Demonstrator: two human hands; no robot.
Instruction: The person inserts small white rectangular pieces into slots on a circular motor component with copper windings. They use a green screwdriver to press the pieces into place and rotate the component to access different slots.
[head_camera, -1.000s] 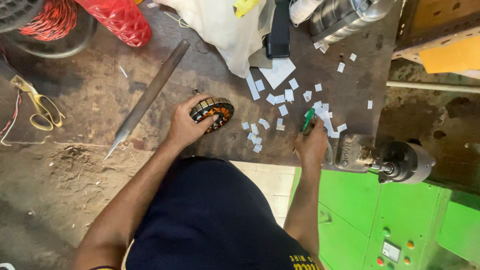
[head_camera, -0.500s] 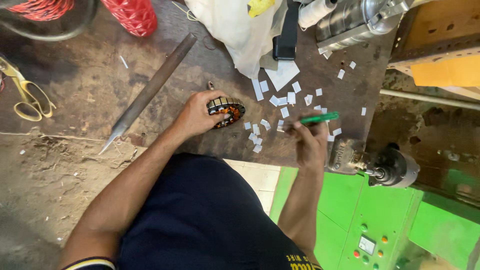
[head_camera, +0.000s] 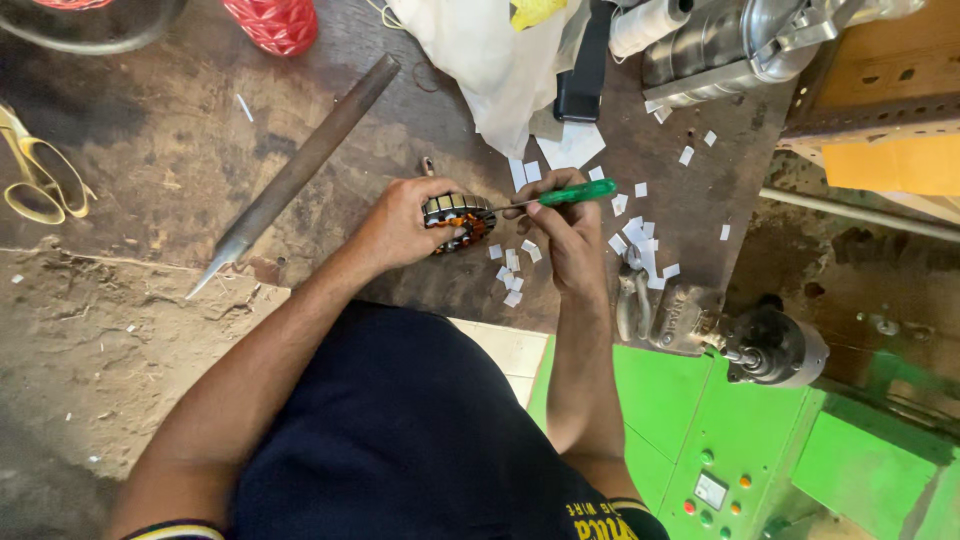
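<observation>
Left hand (head_camera: 400, 225) is gripping the round copper-wound motor stator (head_camera: 459, 218) by its rim; right hand (head_camera: 568, 228) is pinching the green-handled screwdriver (head_camera: 565, 195). Stator probably heavy, rigid; windings delicate.

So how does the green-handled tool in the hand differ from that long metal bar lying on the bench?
The green-handled screwdriver is short, thin-shafted and gripped in the right hand, tip at the wound stator that the left hand holds. The metal file is far longer, flat, dull grey, and lies untouched. Both lie slantwise and end in a narrow tip.
</observation>
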